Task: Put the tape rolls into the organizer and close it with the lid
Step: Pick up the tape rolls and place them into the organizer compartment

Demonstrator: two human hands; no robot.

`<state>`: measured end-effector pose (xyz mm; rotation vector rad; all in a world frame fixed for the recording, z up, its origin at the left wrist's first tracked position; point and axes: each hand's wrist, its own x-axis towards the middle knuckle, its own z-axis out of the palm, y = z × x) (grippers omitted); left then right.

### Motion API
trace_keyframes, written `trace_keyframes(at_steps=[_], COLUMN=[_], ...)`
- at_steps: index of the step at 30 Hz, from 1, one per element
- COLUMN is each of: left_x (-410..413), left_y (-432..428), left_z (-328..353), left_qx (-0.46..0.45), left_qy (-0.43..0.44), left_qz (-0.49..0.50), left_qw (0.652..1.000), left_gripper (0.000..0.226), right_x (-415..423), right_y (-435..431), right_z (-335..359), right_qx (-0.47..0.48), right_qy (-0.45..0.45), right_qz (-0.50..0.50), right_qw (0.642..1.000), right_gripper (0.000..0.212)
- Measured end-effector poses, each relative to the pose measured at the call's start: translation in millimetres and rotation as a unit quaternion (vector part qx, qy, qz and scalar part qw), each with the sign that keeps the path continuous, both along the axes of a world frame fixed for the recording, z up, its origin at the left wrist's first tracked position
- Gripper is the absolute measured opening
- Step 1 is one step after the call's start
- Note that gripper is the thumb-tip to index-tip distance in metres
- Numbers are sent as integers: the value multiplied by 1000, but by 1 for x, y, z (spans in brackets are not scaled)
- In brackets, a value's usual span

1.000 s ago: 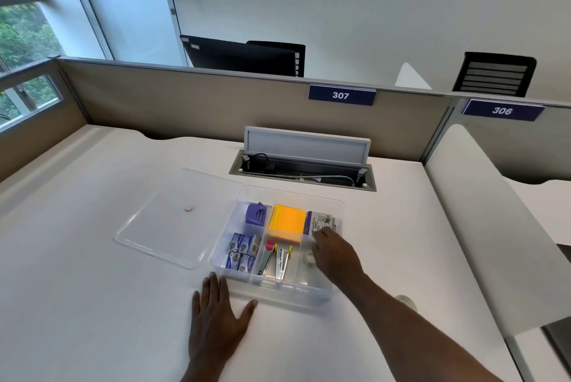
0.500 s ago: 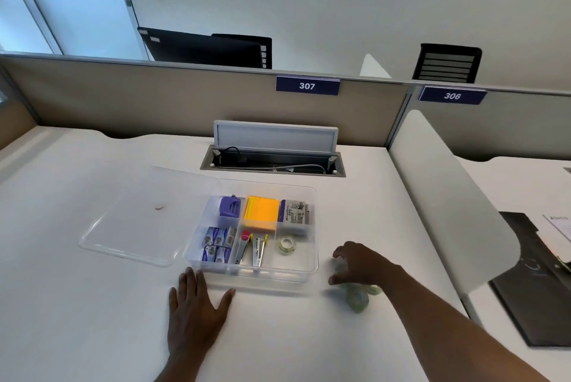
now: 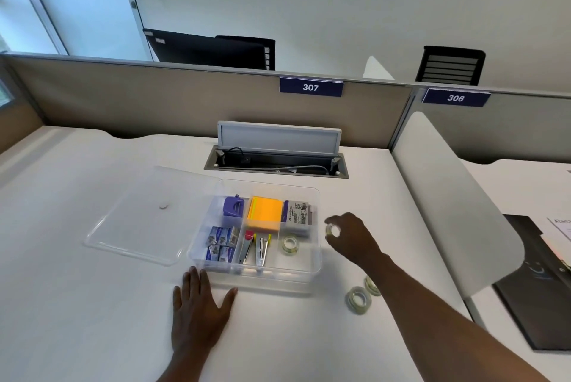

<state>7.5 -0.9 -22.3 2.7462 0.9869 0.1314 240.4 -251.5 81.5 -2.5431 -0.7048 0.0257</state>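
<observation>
The clear plastic organizer [image 3: 313, 270] sits in the middle of the white desk, and one clear tape roll [image 3: 290, 244] lies in its front right compartment. Just past the organizer's right wall, my right hand [image 3: 350, 236] holds a second tape roll [image 3: 332, 230] in its fingertips, raised off the desk. Two more tape rolls [image 3: 358, 299] [image 3: 372, 285] rest on the desk to the front right, partly behind my forearm. My left hand [image 3: 199, 312] lies flat on the desk against the organizer's front left corner. Left of the organizer, the clear lid [image 3: 139, 221] lies flat.
The other compartments hold a purple sharpener [image 3: 233, 206], orange sticky notes [image 3: 265, 213], a staple box [image 3: 298, 216], blue staple packs [image 3: 222, 242] and staplers [image 3: 255, 250]. An open cable tray [image 3: 276, 162] is behind. A white divider panel [image 3: 457, 205] and a black folder [image 3: 537, 285] stand to the right.
My right hand went from the organizer's front right compartment to the rolls on the desk, picked one up and carried it back toward the organizer. A roll now lies in that compartment.
</observation>
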Motion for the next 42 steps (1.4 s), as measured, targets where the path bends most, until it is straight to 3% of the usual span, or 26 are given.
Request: trace_keyframes(at_steps=[4,8,19,23,27,29,33,37,42], left_x=[0,0,0,0,-1,0,0,0,-1], left_y=[-1,-2,-1,-1,-1,-1,0,-1,-1], left_z=[1,2,2,2,2,1,1,1,1], left_qx=[3,-3,-2,5,8,9,14,9,4], left_qy=[-3,-11,-4,-2,-9,-13,-6,-5,-7], left_qz=[-2,-2,-4,-5,-6,-7,-7,-6,-4], left_qw=[1000,1000,1000,1000,1000,1000,1000,1000,1000], left_gripper=[95,96,95,95,94,93,94,94,94], right_x=[-11,-28,-41,-38,-25,-21,-25,-29,-33], right_y=[39,64,75,74,57,38,-10,-43,-41], right_z=[22,16,-9,-3,3,0,-15,-31,-32], right_qx=[4,-77,-118,-30,22,-10,-156,-214,-208], right_qy=[50,91,125,48,-102,-88,27,130,137], right_qz=[91,142,139,78,-86,-180,-287,-266,-262], right_qw=[995,983,975,995,991,980,945,931,932], right_gripper=[38,38,41,26,22,19,24,37,11])
